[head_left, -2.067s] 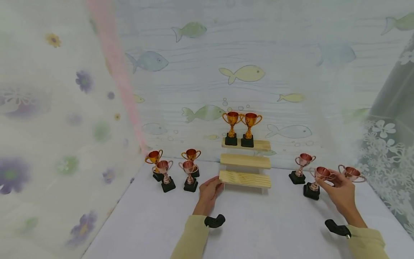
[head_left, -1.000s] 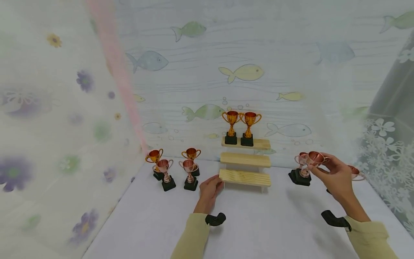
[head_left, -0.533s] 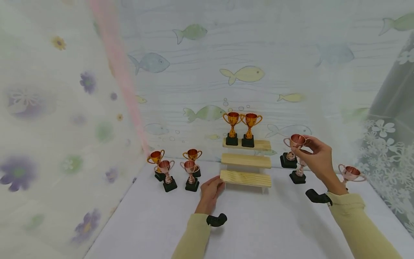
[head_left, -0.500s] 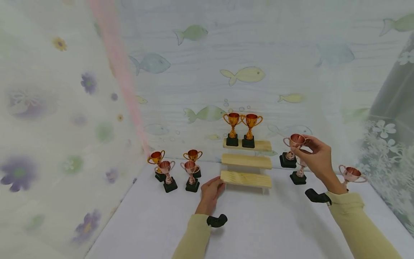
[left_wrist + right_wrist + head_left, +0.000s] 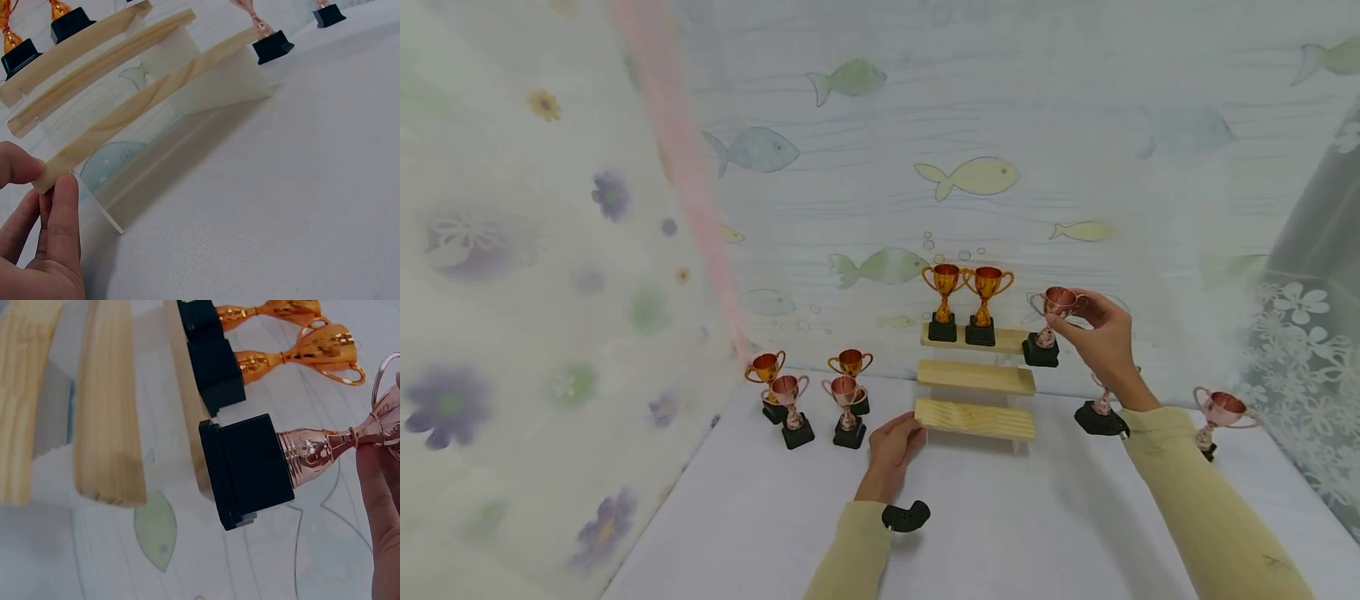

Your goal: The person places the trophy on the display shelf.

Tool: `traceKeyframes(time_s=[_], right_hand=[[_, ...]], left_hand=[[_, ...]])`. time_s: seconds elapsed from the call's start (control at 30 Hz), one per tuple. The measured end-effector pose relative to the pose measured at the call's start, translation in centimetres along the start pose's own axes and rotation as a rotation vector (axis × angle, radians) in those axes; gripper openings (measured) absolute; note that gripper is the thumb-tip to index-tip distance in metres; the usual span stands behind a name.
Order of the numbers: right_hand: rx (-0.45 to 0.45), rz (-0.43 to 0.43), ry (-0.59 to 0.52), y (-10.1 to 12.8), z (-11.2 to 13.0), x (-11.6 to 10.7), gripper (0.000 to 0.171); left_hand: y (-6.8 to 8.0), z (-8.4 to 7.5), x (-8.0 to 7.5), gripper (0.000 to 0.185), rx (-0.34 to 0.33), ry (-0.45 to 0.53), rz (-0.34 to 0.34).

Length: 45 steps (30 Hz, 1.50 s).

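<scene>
While raised, right hand (image 5: 1101, 333) pinching trophy (image 5: 1047, 327)

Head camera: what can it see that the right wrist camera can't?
Only the head view shows the left hand pinching the lowest step of the wooden stand, four trophies on the left and two copper ones on the right. Only the right wrist view shows, close up, the held trophy's black base just past the top step's end, and a leaf print. Both show the right hand holding the copper trophy and two gold trophies.
</scene>
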State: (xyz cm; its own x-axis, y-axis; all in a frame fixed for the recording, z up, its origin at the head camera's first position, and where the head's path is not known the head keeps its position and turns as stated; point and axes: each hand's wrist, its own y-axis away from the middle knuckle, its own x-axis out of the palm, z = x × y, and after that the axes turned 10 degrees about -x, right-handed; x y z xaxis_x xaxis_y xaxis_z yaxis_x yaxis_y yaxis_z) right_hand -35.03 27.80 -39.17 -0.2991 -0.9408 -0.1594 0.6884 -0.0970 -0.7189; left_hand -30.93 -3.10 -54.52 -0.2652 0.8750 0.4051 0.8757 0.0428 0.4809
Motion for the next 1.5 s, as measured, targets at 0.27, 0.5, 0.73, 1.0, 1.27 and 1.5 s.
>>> traceKeyframes(time_s=[0.27,0.5,0.73,1.0,1.27,1.5], right_hand=[[0.039,0.017,0.010,-1.6,-0.1,2.0,0.047],[0.054,0.047,-0.035,-2.2,1.3,3.0,0.045],[0.081,0.056,-0.024,-2.4,2.5,3.5,0.045],[0.118,0.034,-0.004,-2.8,2.4,3.9,0.046],[0.144,0.017,0.011,-3.0,0.6,4.0,0.048],[0.141,0.010,0.024,-3.2,-2.0,4.2,0.050]], left_hand=[[-0.1,0.1,0.0,0.038,0.010,0.009,0.015],[0.0,0.0,-0.2,0.036,0.007,0.008,0.020],[0.0,0.0,-0.1,0.037,-0.001,0.011,0.014],[-0.2,0.1,0.1,0.037,-0.001,0.021,0.001],[0.2,0.3,0.2,0.037,0.006,0.025,0.001],[0.4,0.2,0.1,0.037,0.013,0.023,-0.008]])
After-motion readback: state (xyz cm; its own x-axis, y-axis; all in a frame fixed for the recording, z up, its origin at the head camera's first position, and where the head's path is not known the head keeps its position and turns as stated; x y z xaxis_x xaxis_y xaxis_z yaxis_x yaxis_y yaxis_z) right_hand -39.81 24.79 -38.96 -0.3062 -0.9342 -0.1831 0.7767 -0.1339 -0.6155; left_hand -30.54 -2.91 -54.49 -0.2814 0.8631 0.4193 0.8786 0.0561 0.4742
